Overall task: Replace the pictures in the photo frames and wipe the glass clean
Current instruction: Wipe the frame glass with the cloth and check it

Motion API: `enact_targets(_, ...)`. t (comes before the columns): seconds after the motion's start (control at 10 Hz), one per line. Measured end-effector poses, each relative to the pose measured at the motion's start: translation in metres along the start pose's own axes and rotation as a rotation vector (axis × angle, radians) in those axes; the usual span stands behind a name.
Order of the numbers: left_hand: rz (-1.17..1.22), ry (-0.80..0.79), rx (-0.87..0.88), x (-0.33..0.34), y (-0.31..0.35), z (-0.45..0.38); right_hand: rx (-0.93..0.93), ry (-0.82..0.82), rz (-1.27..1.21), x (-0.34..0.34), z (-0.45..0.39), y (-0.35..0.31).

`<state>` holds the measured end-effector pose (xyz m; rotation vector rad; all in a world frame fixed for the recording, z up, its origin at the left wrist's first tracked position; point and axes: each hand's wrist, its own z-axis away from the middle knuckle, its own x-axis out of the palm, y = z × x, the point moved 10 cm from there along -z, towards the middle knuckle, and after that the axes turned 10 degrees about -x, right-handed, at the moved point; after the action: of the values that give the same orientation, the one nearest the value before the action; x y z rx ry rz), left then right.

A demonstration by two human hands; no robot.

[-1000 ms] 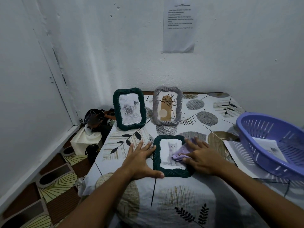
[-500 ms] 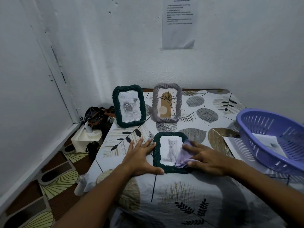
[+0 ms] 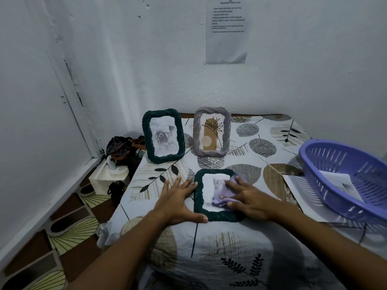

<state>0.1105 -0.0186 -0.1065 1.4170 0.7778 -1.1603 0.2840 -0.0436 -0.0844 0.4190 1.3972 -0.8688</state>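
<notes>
A dark green frame [image 3: 215, 195] holding a kitten picture lies flat on the leaf-patterned tablecloth [image 3: 240, 243], near the middle of the table. At its nine o'clock side, the left hand [image 3: 178, 203] rests flat against the frame's edge, fingers spread and straight, the thumb stretched along the six o'clock rim. The right hand [image 3: 249, 198] comes in from three o'clock and presses a crumpled lilac cloth [image 3: 223, 194] onto the glass with nearly straight fingers; the cloth covers the lower right part of the picture. Whether the thumb pinches the cloth cannot be told. At twelve o'clock from the flat frame, two more frames stand upright: a second dark green frame [image 3: 163, 136] with a rose drawing towards eleven o'clock, and a grey frame [image 3: 212, 132] with a plant print just beside it. At three o'clock sits a purple plastic basket [image 3: 343, 181] with a paper inside, resting partly on a printed sheet [image 3: 293, 185]. A notice [image 3: 227, 30] hangs on the wall [image 3: 293, 70] at twelve o'clock.
</notes>
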Motion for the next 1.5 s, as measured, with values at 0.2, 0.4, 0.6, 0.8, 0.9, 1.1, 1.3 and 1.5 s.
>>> enact_targets(0.2, 0.003, 0.002, 0.004, 0.002, -0.001, 0.000, 0.104, 0.109, 0.087, -0.003, 0.017, 0.008)
enact_targets(0.4, 0.000, -0.015, -0.005, 0.000, 0.000, 0.000, 0.315, 0.199, 0.163, -0.015, -0.032, 0.030)
enact_targets(0.6, -0.021, -0.005, -0.005, 0.001, -0.001, 0.000, 0.291, 0.218, 0.053, -0.016, -0.076, 0.015)
enact_targets(0.8, -0.031, -0.010, -0.007, 0.001, 0.000, -0.001, 0.430, 0.230, 0.097, -0.027, -0.055, 0.036)
enact_targets(0.9, -0.034, -0.014, -0.011, 0.001, 0.000, -0.001, 0.412, 0.203, 0.167, -0.027, -0.057, 0.032)
enact_targets(1.1, -0.017, 0.001, -0.008, 0.001, -0.001, 0.000, 0.287, 0.089, 0.092, -0.012, -0.066, 0.010)
enact_targets(1.3, -0.011, 0.000, -0.008, 0.001, -0.001, 0.000, 0.232, 0.089, 0.109, -0.014, -0.062, 0.015)
enact_targets(1.5, -0.017, -0.001, -0.005, 0.000, -0.001, 0.000, 0.100, 0.073, 0.105, -0.002, -0.058, -0.002)
